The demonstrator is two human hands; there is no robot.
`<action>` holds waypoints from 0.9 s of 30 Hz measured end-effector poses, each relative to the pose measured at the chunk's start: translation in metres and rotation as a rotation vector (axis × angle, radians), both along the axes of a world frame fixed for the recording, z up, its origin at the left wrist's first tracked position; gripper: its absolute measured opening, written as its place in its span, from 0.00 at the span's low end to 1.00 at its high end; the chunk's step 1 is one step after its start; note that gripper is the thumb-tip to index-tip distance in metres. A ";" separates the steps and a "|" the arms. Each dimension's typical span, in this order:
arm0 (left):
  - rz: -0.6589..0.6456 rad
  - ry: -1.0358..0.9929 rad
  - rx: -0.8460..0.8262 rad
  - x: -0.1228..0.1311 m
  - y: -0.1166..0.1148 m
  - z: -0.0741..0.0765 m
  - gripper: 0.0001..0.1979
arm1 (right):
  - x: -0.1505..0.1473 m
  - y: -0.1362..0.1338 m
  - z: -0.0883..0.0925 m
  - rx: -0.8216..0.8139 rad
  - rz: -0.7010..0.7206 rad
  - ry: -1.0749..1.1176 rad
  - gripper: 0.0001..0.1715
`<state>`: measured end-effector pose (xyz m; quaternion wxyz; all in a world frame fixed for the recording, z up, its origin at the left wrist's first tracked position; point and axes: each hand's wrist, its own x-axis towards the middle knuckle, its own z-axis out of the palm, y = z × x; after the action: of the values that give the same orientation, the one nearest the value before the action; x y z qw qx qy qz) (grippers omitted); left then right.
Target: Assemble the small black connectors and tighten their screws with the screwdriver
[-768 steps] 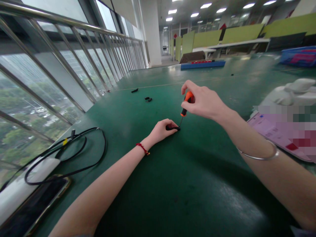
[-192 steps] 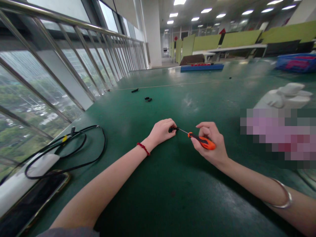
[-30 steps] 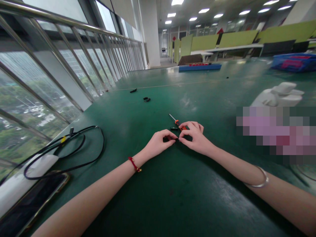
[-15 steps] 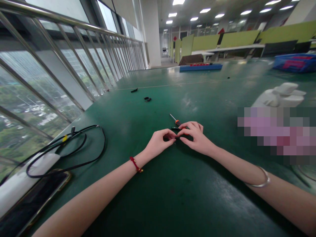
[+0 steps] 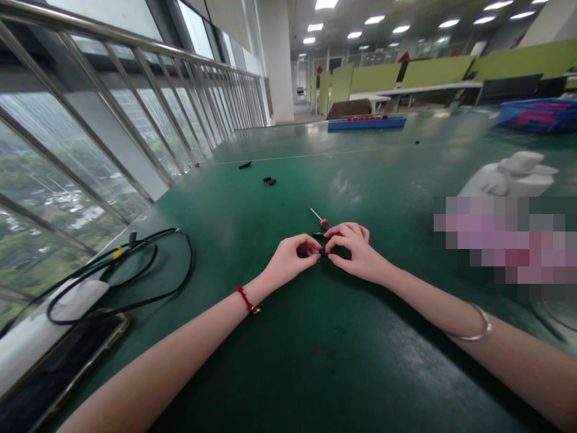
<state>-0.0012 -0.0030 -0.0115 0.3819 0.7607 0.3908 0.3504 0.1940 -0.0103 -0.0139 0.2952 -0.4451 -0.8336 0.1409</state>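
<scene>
Over the green table, my left hand and my right hand meet fingertip to fingertip. Between them is a small dark piece, pinched from both sides; its kind is too small to make out. Just beyond the fingers lies a screwdriver with an orange and black handle, its metal shaft pointing away to the left. My right hand partly covers its handle. Beside it rests another small black part, close to the right fingertips.
Several small black pieces lie farther back. On the left are a black cable, a white power strip and a phone. A blue tray and a blue basket stand at the far side; a white object sits right.
The right fingertips have shifted slightly, and the dark piece between the hands shows a little more. The left hand has barely moved.
</scene>
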 end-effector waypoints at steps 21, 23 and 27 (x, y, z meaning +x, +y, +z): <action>0.066 0.075 0.088 -0.002 -0.002 0.003 0.05 | 0.004 0.002 0.000 0.099 0.036 -0.090 0.03; 0.099 0.086 0.149 -0.002 -0.002 0.002 0.04 | 0.005 0.002 0.000 0.122 0.046 -0.114 0.02; 0.136 0.089 0.244 -0.002 -0.004 0.002 0.03 | 0.004 0.002 0.000 0.138 0.042 -0.103 0.03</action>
<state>-0.0035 -0.0068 -0.0091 0.2442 0.7882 0.4124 0.3861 0.1985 -0.0087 -0.0140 0.2789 -0.4130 -0.8644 0.0663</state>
